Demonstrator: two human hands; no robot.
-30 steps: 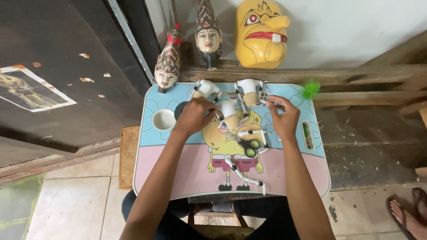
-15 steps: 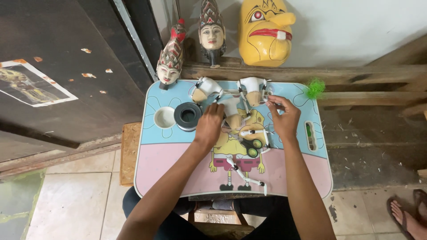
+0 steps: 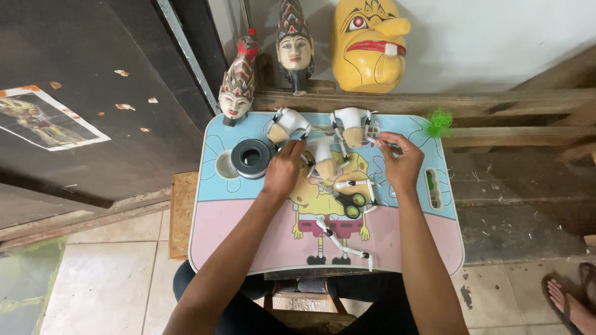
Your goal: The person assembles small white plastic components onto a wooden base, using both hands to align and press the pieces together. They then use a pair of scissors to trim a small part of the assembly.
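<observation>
Seen from the head camera, a small counter (image 3: 248, 248) with a blue far half and a pink near half, printed with a cartoon figure, stands across the person's lap. The left hand (image 3: 283, 170) lies palm down on the blue part, fingers curled loosely toward a white and tan puppet body (image 3: 324, 162) just right of it; whether it actually grips that piece cannot be told. The right hand (image 3: 400, 162) hovers over the right side of the counter with fingers bent and fingertips pinched together on something thin near its far edge, too small to make out.

Two more white and tan puppet bodies lie along the far edge: one (image 3: 284, 126) tilted just beyond the left hand, another (image 3: 352, 123) to its right, between the two hands. A dark roll of tape (image 3: 253, 157) sits just left of the left hand, beside a round cup recess (image 3: 225, 166). Black-handled scissors (image 3: 352, 205) rest near the middle of the counter, closer in than the hands, and thin white jointed puppet arms (image 3: 341, 243) lie nearer still on the pink part.

Beyond the counter, on a wooden ledge (image 3: 496, 102), stand two carved puppet heads (image 3: 237, 87) (image 3: 294, 46) and a yellow mask (image 3: 369, 38). A green tuft (image 3: 439, 121) sits at the far right corner. A sandalled foot (image 3: 568, 301) of another person shows at the near right.
</observation>
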